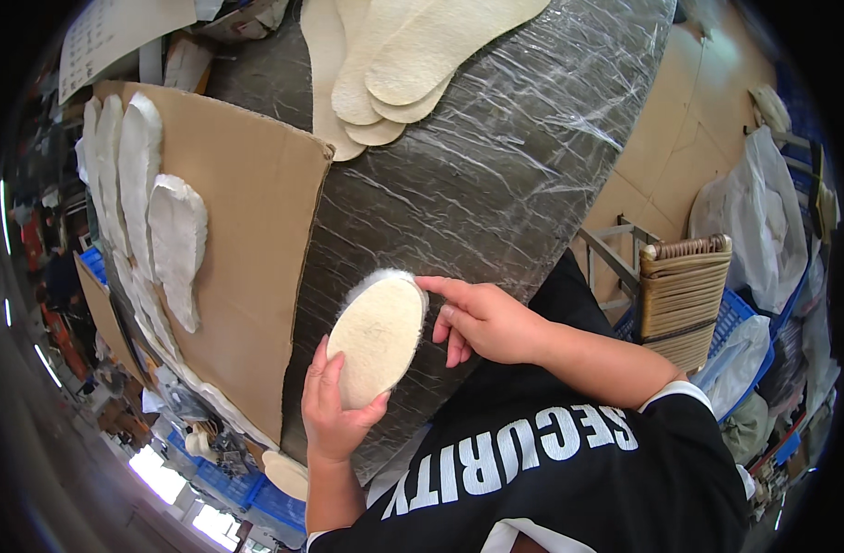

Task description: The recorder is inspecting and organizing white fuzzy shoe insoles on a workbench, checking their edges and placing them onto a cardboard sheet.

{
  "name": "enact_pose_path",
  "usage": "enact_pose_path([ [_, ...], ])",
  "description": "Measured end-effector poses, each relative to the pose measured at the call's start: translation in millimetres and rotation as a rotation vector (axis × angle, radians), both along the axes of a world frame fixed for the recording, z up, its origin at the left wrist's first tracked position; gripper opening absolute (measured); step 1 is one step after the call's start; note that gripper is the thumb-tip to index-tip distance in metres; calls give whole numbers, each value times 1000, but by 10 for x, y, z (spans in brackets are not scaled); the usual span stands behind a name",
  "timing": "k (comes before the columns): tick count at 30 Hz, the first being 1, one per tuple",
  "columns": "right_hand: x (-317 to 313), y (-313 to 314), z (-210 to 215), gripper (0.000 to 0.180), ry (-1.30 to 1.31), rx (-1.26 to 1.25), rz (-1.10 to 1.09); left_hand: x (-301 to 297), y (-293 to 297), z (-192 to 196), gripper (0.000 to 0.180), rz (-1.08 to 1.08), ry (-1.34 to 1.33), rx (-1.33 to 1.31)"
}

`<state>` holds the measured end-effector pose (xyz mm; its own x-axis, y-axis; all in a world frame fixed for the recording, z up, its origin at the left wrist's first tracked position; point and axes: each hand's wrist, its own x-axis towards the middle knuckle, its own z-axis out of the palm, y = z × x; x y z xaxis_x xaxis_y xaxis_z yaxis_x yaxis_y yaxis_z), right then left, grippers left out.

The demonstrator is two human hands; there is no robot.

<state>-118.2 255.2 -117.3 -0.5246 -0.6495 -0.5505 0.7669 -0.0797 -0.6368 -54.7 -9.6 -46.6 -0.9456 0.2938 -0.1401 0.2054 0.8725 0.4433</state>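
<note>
A cream insole [377, 343] with white fluffy pile showing along its edge is held above the dark table. My left hand [337, 405] grips its lower end, the thumb on one side and the fingers on the other. The index finger of my right hand [486, 323] reaches out to the insole's upper right edge and touches it. That hand's other fingers are loosely bent and apart, with nothing seen in them. The insole's underside is mostly hidden.
Several flat cream insoles [422, 55] lie fanned out at the table's far end. White fluffy insoles [176, 235] line a cardboard sheet [247, 175] on the left. Wrinkled clear film covers the table [495, 166]. A woven chair [684, 295] and a blue crate [740, 341] stand at right.
</note>
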Motion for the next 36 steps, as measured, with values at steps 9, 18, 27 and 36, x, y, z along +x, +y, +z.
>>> enact_pose_path([
  [9,-19,-4,14,49,-6,0,7,-22,-3,0,73,-9,6,-5],
  [18,-34,4,13,48,-7,4,42,-31,-8,-6,73,-20,6,-21],
  [27,-35,-2,28,49,0,-3,21,-56,2,-17,74,-40,3,-46],
  [36,-42,7,36,50,10,1,29,-88,14,-31,74,-51,4,-40],
])
